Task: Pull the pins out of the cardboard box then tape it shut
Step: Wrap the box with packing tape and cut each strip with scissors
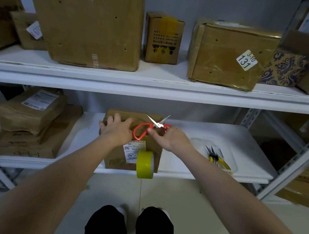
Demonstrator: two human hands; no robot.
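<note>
on the lower shelf [228,135] of a white metal rack, about at its middle, sits the cardboard box [152,147], brown, with a white printed label [133,151] on its near face. the left hand [116,130] lies flat on the left part of the box's top, its fingers [117,117] straight and spread, pressing on the cardboard and holding nothing. the right hand [170,139] is over the right part of the top and pinches the red handle of a pair of scissors [145,129]; the blades stand apart in a v and point away from the person, above the far edge of the box. a tape roll [145,165], yellow-green, hangs upright against the box's near face just right of the label, its lower part dropping past the shelf's front edge; whether a strip joins it to the box cannot be told.

right of the box, apart from it, a clear tray [229,166] holds yellow-handled pliers [217,159]. left of the box, brown parcels [33,117] lie stacked. on the upper shelf [154,88] stand several more boxes [81,12], one of them with a white tag reading 131. below, the person's legs [130,233] in black stand on a pale tiled floor [203,223].
</note>
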